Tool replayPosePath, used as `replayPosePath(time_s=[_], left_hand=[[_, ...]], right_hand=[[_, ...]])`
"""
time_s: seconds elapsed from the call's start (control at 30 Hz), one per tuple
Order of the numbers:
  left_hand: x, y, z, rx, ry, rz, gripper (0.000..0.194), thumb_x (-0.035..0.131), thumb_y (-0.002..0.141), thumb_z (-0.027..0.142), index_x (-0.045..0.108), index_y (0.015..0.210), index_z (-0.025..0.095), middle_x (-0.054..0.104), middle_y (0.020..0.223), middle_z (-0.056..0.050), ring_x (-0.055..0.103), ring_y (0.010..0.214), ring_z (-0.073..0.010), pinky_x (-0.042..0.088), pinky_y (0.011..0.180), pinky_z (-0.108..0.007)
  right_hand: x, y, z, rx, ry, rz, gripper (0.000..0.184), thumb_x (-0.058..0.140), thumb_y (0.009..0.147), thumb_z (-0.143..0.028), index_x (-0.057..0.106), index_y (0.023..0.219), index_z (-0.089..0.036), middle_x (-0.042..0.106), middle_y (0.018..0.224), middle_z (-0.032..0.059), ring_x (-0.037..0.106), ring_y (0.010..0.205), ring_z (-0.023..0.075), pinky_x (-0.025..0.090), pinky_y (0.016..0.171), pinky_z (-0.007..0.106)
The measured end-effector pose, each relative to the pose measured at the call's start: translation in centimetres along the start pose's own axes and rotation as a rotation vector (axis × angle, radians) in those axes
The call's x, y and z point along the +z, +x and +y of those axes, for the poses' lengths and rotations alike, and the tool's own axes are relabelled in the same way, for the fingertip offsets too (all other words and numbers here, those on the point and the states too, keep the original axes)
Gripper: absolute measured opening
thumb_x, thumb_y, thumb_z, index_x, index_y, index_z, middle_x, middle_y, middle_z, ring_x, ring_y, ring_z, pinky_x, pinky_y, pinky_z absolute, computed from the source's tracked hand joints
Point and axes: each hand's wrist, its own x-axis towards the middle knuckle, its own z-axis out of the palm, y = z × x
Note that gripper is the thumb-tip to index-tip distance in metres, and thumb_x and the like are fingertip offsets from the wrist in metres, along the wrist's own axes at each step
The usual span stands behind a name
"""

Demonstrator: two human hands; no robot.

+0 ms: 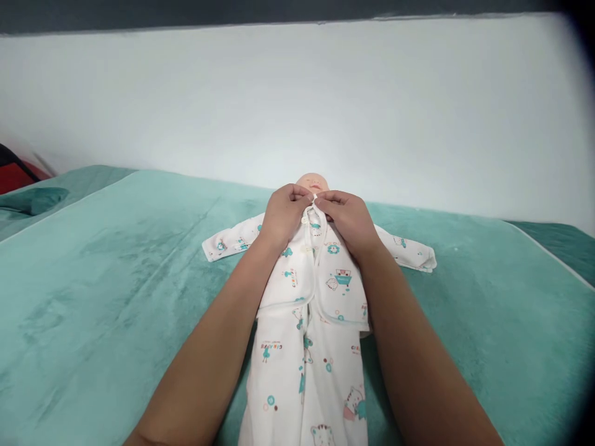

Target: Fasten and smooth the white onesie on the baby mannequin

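A baby doll point(312, 180) lies on its back, its head at the far end, dressed in a white printed baby jacket point(288, 272) and matching trousers point(279, 378). Both sleeves stretch out sideways. At the neckline, my left hand point(289, 210) pinches the jacket's collar edge between thumb and finger. Close beside it, my right hand point(346, 217) pinches the other collar edge, the fingertips of both nearly meeting under the doll's chin. Below them the jacket's front edges part over the belly. Small buttons show near the left hand; what exactly sits between the fingertips is hidden.
A teal plush cover point(139, 297) spreads beneath the doll. Behind it rises a white wall point(297, 105) with a dark band along the top. At the far left lie a red and black item point(16, 173) and bunched dark teal fabric point(35, 201).
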Motion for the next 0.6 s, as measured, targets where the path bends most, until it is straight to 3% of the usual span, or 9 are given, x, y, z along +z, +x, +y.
replayPosePath(time_s=[0.33,0.43,0.6], left_hand=[[-0.1,-0.2,0.4,0.007,0.079,-0.027,0.019,0.066,0.082,0.035,0.065,0.09,0.017,0.068,0.081,-0.003,0.057,0.068,-0.0121,0.043,0.064,-0.025],[-0.1,-0.2,0.5,-0.04,0.017,-0.019,0.022,0.072,0.077,0.03,0.065,0.094,0.017,0.069,0.088,-0.004,0.059,0.07,-0.0124,0.044,0.063,-0.025],[-0.3,-0.2,0.4,-0.088,-0.082,-0.051,0.022,0.065,0.076,0.016,0.064,0.098,0.017,0.07,0.089,-0.004,0.061,0.07,-0.0128,0.045,0.065,-0.026]], right_hand=[[0.1,-0.8,-1.9,-0.012,-0.195,-0.073,0.024,0.068,0.071,-0.028,0.066,0.093,-0.019,0.065,0.073,-0.0012,0.053,0.059,0.0118,0.041,0.057,0.027],[0.2,-0.9,-1.9,-0.01,-0.228,-0.082,0.026,0.068,0.071,-0.027,0.064,0.096,-0.021,0.066,0.074,-0.0009,0.055,0.06,0.0133,0.042,0.058,0.028],[0.2,-0.8,-2.1,-0.01,-0.279,-0.058,0.033,0.069,0.07,-0.027,0.061,0.101,-0.022,0.07,0.079,-0.0005,0.062,0.07,0.0165,0.047,0.069,0.032]])
